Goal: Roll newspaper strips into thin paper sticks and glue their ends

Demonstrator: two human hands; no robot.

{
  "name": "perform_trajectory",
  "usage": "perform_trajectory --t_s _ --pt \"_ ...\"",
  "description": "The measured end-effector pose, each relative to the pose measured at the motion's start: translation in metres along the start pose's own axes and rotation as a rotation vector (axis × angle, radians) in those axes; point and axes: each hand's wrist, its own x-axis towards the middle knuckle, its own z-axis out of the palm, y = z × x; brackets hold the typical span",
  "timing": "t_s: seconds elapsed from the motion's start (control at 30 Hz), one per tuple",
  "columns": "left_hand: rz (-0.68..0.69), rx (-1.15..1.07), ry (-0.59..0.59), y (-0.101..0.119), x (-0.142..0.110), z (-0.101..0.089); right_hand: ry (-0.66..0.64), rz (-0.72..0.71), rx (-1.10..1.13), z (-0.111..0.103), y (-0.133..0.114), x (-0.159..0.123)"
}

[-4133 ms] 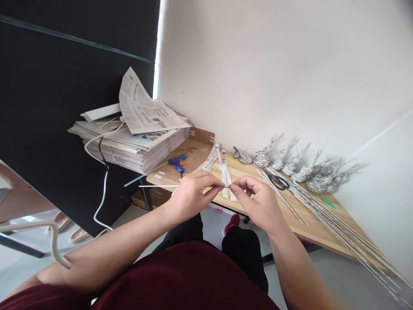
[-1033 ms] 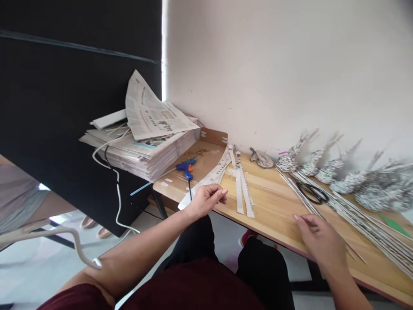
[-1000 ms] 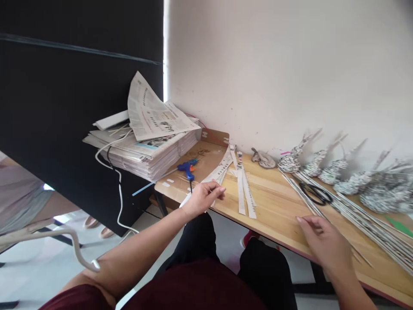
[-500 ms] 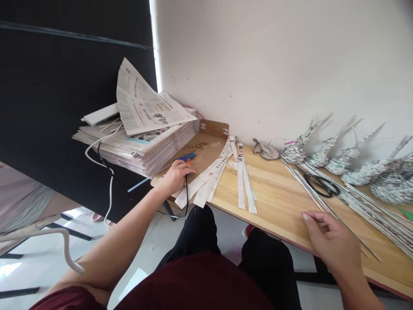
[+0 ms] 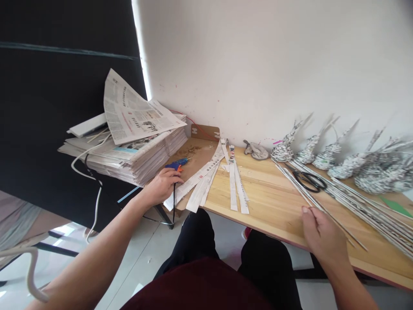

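Note:
My left hand [image 5: 163, 185] is at the handle of a blue glue gun [image 5: 177, 165] with an orange trigger, its fingers curled over the grip. The gun's nozzle points to the back right over a brown board, and its black cord hangs down past my fingers. Printed newspaper strips [image 5: 209, 172] lie fanned out just right of that hand. My right hand [image 5: 324, 234] is at the table's front edge, thumb and forefinger pinched together. Whether anything thin is between them I cannot make out. Rolled paper sticks [image 5: 297, 187] run right beside and behind it.
A tall newspaper stack [image 5: 155, 157] with a white cable is at the left by a black panel [image 5: 64, 86]. Black scissors [image 5: 308, 181] lie among the sticks. Several woven paper forms [image 5: 324, 159] and a crumpled grey cloth [image 5: 258, 150] stand along the wall.
The view has swung slightly to the right. My right thumb and forefinger have closed from a looser curl. The left hand has drawn back a little at the glue gun.

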Motion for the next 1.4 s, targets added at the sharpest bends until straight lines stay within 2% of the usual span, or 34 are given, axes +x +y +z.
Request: perform_trajectory --t_s 0.17,0.3,0.6,0.9,1.3,1.4 --pt "-0.169 0.132 0.043 0.029 0.001 0.001 0.029 0.013 0.058 -0.001 -0.005 -0.003" --pt "-0.311 0.214 0.041 0.043 0.018 0.007 0.029 -0.01 0.077 0.0 -0.007 -0.005" --pt "-0.453 0.232 -0.176 0.045 0.062 0.013 0.041 -0.1 0.083 0.001 -0.005 -0.008" --pt "-0.485 0.08 -0.346 0.043 0.078 0.012 0.058 -0.115 0.1 0.002 -0.004 -0.008" --pt "-0.483 -0.047 -0.155 0.044 0.107 0.022 0.05 -0.119 0.095 0.003 -0.004 -0.007" --pt "-0.567 -0.2 -0.023 0.042 0.106 0.024 0.049 -0.138 0.094 0.002 -0.004 -0.007"
